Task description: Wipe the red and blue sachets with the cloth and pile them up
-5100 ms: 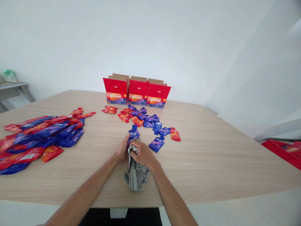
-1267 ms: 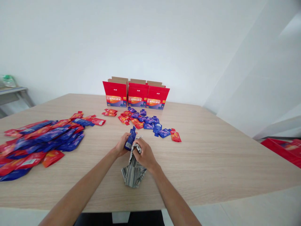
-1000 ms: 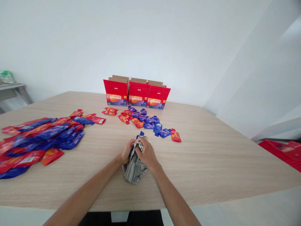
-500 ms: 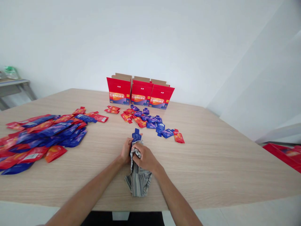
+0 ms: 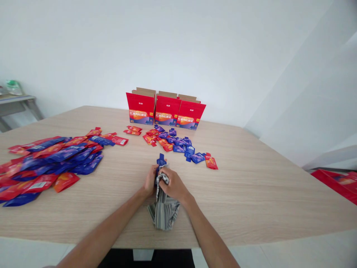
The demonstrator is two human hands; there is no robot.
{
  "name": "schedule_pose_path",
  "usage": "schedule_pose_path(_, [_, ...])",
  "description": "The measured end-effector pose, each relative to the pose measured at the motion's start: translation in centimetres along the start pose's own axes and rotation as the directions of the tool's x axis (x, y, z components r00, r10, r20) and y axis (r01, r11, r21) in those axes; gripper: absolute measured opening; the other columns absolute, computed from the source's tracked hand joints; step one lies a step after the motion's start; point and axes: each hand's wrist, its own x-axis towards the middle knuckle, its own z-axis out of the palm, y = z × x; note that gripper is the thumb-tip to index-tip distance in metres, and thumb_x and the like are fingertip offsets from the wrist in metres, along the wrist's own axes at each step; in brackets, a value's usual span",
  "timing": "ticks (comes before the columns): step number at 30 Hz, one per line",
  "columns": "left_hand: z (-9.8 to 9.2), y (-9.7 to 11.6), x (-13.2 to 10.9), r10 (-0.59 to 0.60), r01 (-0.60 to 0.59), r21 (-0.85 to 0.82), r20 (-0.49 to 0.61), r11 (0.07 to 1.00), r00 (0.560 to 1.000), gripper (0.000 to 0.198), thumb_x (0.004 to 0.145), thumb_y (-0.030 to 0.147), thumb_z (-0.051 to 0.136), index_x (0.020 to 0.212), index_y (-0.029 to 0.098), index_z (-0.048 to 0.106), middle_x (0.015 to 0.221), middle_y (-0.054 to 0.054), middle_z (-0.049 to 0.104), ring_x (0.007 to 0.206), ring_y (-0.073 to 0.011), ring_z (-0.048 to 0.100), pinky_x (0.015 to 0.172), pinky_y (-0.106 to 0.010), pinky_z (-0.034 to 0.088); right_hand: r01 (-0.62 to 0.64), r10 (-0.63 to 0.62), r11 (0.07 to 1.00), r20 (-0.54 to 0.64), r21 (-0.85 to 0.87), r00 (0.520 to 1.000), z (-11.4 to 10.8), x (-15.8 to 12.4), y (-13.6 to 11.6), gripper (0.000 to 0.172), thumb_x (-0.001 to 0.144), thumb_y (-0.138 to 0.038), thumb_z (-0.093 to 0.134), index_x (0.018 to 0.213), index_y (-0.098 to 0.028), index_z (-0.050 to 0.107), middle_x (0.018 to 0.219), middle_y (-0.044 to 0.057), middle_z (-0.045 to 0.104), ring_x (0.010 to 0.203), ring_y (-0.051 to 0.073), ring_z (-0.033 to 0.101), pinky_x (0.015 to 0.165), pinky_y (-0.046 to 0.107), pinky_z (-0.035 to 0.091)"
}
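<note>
Near the front of the table, my left hand [image 5: 151, 180] is closed on a blue drink pouch [image 5: 161, 160], whose narrow spout end points away from me. My right hand [image 5: 174, 183] grips a striped grey cloth [image 5: 165, 212] and presses it against the pouch. The lower part of the cloth hangs down onto the tabletop. Most of the pouch is hidden by the cloth and my fingers. Beyond my hands lies a scattered group of blue pouches [image 5: 179, 141] and red pouches [image 5: 150, 139].
A large heap of red and blue pouches [image 5: 61, 156] covers the left of the wooden table [image 5: 251, 193]. Three open red cartons [image 5: 166, 109] stand side by side by the wall. A lone red pouch [image 5: 211, 162] lies right of centre. At the far right is a red box [image 5: 334, 184].
My right hand and the cloth have shifted slightly against the blue pouch, and the cloth's hanging end has moved a little. The left hand keeps its hold.
</note>
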Motion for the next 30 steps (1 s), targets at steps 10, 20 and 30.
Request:
schedule_pose_path(10, [0.2, 0.0, -0.4, -0.025, 0.018, 0.182, 0.034, 0.983, 0.999, 0.025, 0.073, 0.035, 0.061, 0.083, 0.014, 0.071, 0.076, -0.004, 0.071, 0.090, -0.0250, 0.064, 0.084, -0.032, 0.047, -0.049, 0.048, 0.999, -0.277, 0.001, 0.960, 0.5, 0.4, 0.5, 0.008, 0.083, -0.016, 0.051, 0.088, -0.022, 0.054, 0.083, 0.000, 0.058, 0.077, 0.017, 0.055, 0.073, 0.028, 0.041])
schedule_pose_path(20, [0.3, 0.2, -0.6, -0.065, 0.060, 0.088, 0.053, 0.994, 0.996, 0.031, 0.071, 0.041, 0.062, 0.083, 0.013, 0.072, 0.080, -0.006, 0.074, 0.090, -0.0261, 0.068, 0.081, -0.033, 0.051, 0.034, -0.033, 0.999, -0.084, 0.007, 0.996, 0.0, 0.2, -0.1, 0.013, 0.079, -0.012, 0.051, 0.087, -0.022, 0.055, 0.083, -0.001, 0.059, 0.075, 0.016, 0.055, 0.071, 0.026, 0.041])
schedule_pose_path(30, [0.1, 0.1, -0.6, -0.096, 0.091, 0.124, 0.027, 0.988, 0.995, 0.032, 0.075, 0.037, 0.061, 0.092, 0.012, 0.072, 0.077, -0.005, 0.074, 0.086, -0.0260, 0.068, 0.083, -0.034, 0.050, -0.033, 0.027, 0.999, -0.178, -0.034, 0.984, 0.3, 0.3, 0.2, 0.013, 0.083, -0.015, 0.050, 0.092, -0.022, 0.056, 0.090, 0.002, 0.060, 0.084, 0.019, 0.056, 0.078, 0.029, 0.042])
